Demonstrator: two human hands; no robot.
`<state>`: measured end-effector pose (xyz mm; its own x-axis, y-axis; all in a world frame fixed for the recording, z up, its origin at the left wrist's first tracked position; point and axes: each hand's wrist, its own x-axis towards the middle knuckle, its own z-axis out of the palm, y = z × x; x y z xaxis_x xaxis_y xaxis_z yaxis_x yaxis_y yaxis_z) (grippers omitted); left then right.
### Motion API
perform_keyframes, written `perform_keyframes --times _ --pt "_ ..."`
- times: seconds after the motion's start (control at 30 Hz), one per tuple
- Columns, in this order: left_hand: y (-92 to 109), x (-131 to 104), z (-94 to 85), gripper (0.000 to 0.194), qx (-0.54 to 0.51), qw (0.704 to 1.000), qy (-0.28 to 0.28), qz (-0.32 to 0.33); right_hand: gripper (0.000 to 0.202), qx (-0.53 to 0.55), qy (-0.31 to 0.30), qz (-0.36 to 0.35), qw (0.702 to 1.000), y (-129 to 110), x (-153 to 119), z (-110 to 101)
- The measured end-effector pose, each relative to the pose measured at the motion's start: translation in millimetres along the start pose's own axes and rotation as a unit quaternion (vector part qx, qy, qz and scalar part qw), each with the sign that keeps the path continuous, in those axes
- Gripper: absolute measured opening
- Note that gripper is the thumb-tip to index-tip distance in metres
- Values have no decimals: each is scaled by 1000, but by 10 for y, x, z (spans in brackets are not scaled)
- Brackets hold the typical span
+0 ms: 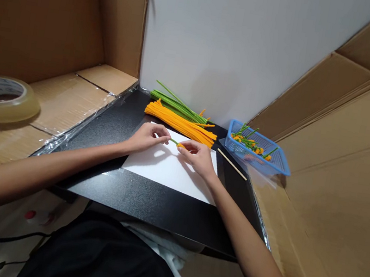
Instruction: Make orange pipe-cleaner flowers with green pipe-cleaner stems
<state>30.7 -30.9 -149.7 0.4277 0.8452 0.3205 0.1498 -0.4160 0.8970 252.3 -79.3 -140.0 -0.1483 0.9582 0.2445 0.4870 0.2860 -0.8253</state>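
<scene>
Between my two hands runs a short green pipe cleaner [173, 141] with an orange pipe cleaner [181, 146] at its right end. The thumb and fingers of my left hand [151, 139] pinch the green end. My right hand [199, 156] is closed on the orange part, and its fingers partly cover it. Both hands are just above a white sheet of paper [162, 167]. Behind them lie a bundle of orange pipe cleaners [180, 121] and, farther back, a bundle of green pipe cleaners [176, 104].
A blue basket [275, 164] at the right holds several green-and-orange pieces. Close to it lies a thin wooden stick [232, 164] on the black table [140, 201]. A roll of clear tape [28, 106] rests on cardboard at left. Cardboard walls [351, 151] flank both sides.
</scene>
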Motion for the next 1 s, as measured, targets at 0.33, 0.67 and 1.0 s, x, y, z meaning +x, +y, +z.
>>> perform_keyframes --times 0.33,0.67,1.0 --pt "-84 98 -63 48 -234 951 175 -101 32 57 -34 77 995 99 35 -75" --pt "-85 21 58 41 -209 975 -8 -76 37 183 -92 91 974 -35 3 39" --pt "-33 11 80 41 -322 939 3 -117 47 204 -144 118 961 -94 -54 67"
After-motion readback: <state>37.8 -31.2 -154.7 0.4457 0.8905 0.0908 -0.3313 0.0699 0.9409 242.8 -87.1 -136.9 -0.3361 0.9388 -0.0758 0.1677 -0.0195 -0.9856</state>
